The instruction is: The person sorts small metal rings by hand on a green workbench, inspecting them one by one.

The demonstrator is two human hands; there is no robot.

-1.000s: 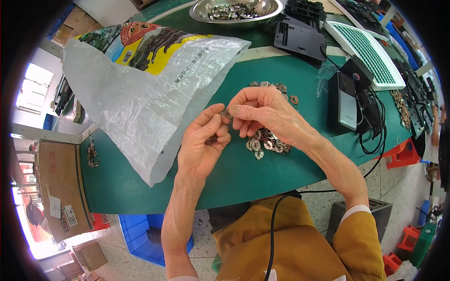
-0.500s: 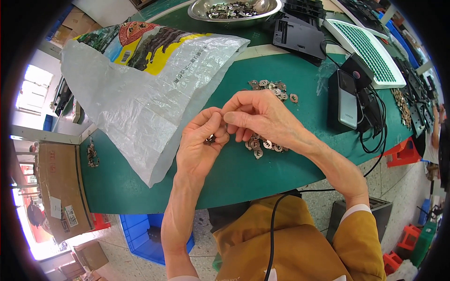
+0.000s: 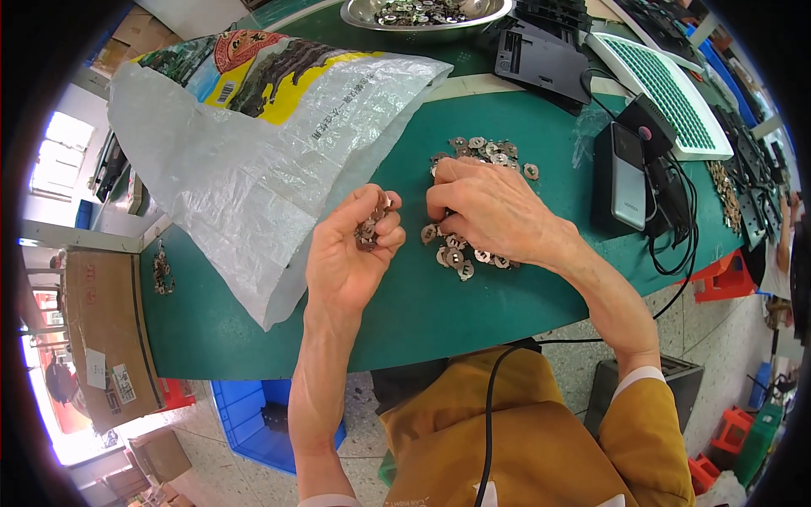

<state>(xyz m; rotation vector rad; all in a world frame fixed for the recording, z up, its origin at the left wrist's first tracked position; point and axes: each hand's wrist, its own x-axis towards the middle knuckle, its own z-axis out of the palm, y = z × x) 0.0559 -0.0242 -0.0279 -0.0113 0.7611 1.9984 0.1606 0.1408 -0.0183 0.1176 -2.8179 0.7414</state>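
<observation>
My left hand (image 3: pixel 342 266), palm up, has its fingers curled around several small round metal pieces (image 3: pixel 368 232). These are flat, silvery-brown discs with notched edges and slots. To its right, my right hand (image 3: pixel 500 207) is palm down over a loose pile of the same discs (image 3: pixel 456 256). Its thumb and fingers are bent together at the pile's left side, and whatever is between the fingertips is hidden. More discs (image 3: pixel 494 150) lie just beyond that hand, with a single one a little apart to the right.
A large white plastic sack (image 3: pixel 245 177) covers the left of the green table (image 3: pixel 405 338). Beyond are a steel bowl of metal pieces (image 3: pixel 427 27), black plastic parts (image 3: pixel 541 66) and a white-rimmed green tray (image 3: pixel 663 93). A grey-black device (image 3: pixel 623 182) with cables stands at right.
My hands have moved apart. The right hand has gone right and down onto the pile; the left has turned, showing more of the discs it holds.
</observation>
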